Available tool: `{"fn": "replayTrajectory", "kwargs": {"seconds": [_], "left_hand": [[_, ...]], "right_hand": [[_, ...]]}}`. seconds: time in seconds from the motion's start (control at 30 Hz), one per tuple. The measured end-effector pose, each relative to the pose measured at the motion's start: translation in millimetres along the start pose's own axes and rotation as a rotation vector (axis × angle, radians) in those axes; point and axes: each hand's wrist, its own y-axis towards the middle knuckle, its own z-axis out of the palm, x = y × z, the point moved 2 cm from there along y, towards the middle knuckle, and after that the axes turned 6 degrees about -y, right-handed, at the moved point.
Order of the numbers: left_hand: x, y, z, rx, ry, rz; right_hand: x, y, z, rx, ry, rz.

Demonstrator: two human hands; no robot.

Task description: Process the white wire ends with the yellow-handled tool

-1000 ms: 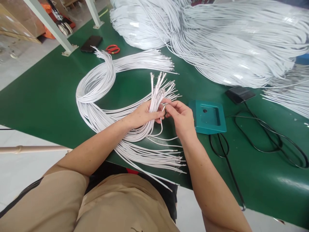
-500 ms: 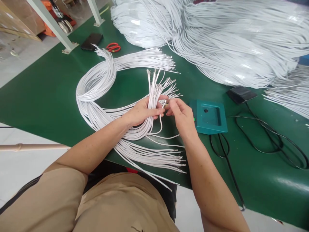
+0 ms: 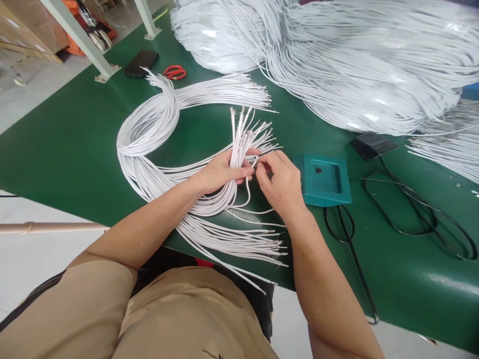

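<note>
My left hand (image 3: 224,172) is closed round a bunch of white cables (image 3: 239,144), whose stripped, silvery ends point up and away from me. Between its thumb and fingers a single cable end (image 3: 254,161) sticks out to the right. Right at that end, my right hand (image 3: 279,177) pinches with thumb and forefinger; the tip itself is partly covered by the fingers. The bunch belongs to a curved bundle of white cables (image 3: 145,132) lying on the green table (image 3: 67,144), its loose ends fanned out to the right in several groups.
A teal box (image 3: 325,179) with a sunken top stands just right of my right hand, black cords (image 3: 402,199) trailing from it and nearby. Large heaps of white cable (image 3: 359,65) fill the back. Red-handled scissors (image 3: 174,72) and a black flat case (image 3: 141,63) lie at the far left.
My right hand has turned a little and its fingers have closed in on the single cable end. My left hand keeps its hold on the bunch.
</note>
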Motion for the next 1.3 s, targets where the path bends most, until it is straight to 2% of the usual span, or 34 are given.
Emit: {"fn": "replayTrajectory", "kwargs": {"seconds": [0.07, 0.17, 0.23, 0.33, 0.5, 0.63, 0.77, 0.87, 1.13, 1.3], "left_hand": [[2, 1, -1.3, 0.007, -0.006, 0.005], [3, 1, -2.7, 0.025, 0.004, 0.021], [3, 1, -2.6, 0.035, 0.022, 0.022], [1, 1, -1.5, 0.018, 0.029, -0.001], [4, 5, -1.9, -0.055, -0.044, -0.064], [6, 10, -4.3, -0.14, 0.104, -0.044], [6, 13, -4.2, -0.187, 0.244, -0.027], [7, 14, -4.8, -0.196, 0.28, -0.026], [8, 15, -4.1, -0.267, 0.461, -0.004], [3, 14, 0.5, -0.301, 0.602, -0.048]], "right_hand": [[-1, 1, -2, 0.007, 0.066, 0.026], [-1, 1, -3, 0.049, 0.279, 0.141], [0, 1, -1, 0.088, 0.341, 0.209], [0, 0, 3, 0.079, 0.207, 0.16], [0, 1, 5, 0.087, -0.319, -0.159], [-9, 5, -4, 0.08, -0.56, -0.127], [-22, 8, -6, 0.158, -0.532, -0.105], [-27, 10, -5, 0.148, -0.502, -0.106], [-26, 12, -3, 0.145, -0.474, -0.09], [-24, 12, -5, 0.175, -0.513, -0.077]]}}
